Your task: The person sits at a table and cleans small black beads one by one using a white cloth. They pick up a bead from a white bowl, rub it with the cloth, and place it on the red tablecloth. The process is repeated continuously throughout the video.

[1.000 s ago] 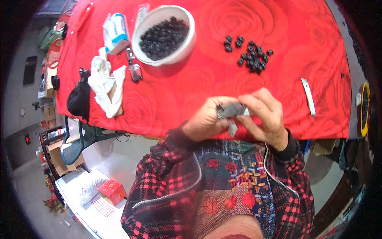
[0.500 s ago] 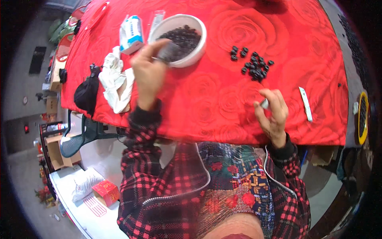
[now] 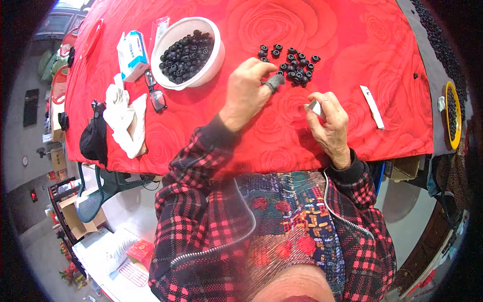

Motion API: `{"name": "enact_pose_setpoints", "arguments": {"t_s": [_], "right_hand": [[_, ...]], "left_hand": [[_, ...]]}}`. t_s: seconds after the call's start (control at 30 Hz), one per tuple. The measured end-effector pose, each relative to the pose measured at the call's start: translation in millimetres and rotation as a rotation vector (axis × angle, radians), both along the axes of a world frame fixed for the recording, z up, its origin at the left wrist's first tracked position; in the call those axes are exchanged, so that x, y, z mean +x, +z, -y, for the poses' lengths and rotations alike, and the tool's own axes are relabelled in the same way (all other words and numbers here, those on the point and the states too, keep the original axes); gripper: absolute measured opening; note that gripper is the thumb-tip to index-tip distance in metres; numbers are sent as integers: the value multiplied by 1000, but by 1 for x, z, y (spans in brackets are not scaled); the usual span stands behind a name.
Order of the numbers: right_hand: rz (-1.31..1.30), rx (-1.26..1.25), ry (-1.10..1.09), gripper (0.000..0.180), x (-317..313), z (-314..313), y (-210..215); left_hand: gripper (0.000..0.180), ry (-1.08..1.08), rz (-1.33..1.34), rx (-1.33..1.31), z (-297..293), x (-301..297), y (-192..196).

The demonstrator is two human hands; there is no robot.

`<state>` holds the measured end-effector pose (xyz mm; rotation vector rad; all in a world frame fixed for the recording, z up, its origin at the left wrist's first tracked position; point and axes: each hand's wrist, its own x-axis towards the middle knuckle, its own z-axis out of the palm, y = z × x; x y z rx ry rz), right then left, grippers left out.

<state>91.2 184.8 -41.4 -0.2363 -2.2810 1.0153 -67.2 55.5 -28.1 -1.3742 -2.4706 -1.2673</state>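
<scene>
My left hand [image 3: 246, 95] reaches to the near-left side of a loose group of small black ring-shaped parts [image 3: 301, 63] on the table. A grey cover wraps one of its digits. Between its fingertips sits one small black part [image 3: 280, 73], apparently pinched. To the right and nearer to me, my right hand [image 3: 330, 126] is closed on a small silvery blade-like piece [image 3: 316, 107]; most of it is hidden by the fingers. At the left, a white bowl [image 3: 217, 63] holds many more of the black parts.
Left of the bowl lie black-framed glasses [image 3: 157, 98], a blue-white box [image 3: 133, 56], white gloves or cloth [image 3: 123, 121] and a black cap [image 3: 94, 136]. A white strip [image 3: 372, 107] lies right of my right hand. The red tablecloth [image 3: 201, 141] ends close to my body.
My left hand has moved from over the bowl rightward to the group of black parts. My right hand stays near the group, still holding the silvery piece. The view has shifted, and the glasses show now.
</scene>
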Motion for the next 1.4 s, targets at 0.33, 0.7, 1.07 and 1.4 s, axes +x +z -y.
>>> {"name": "enact_pose_setpoints", "arguments": {"t_s": [0.33, 0.7, 1.07, 1.4], "right_hand": [[5, -13, -4, 24, -2, 0, 0], [-88, -220, 271, 32, -7, 15, 26], [76, -378, 532, 21, 2, 23, 48], [-4, -286, 492, 28, 1, 29, 50]], "left_hand": [[23, -88, -42, -113, -19, -15, -19], [24, -172, 2070, 527, 37, 51, 5], [25, -516, 2031, 395, 67, 66, 17], [26, -412, 2189, 532, 65, 72, 18]]}}
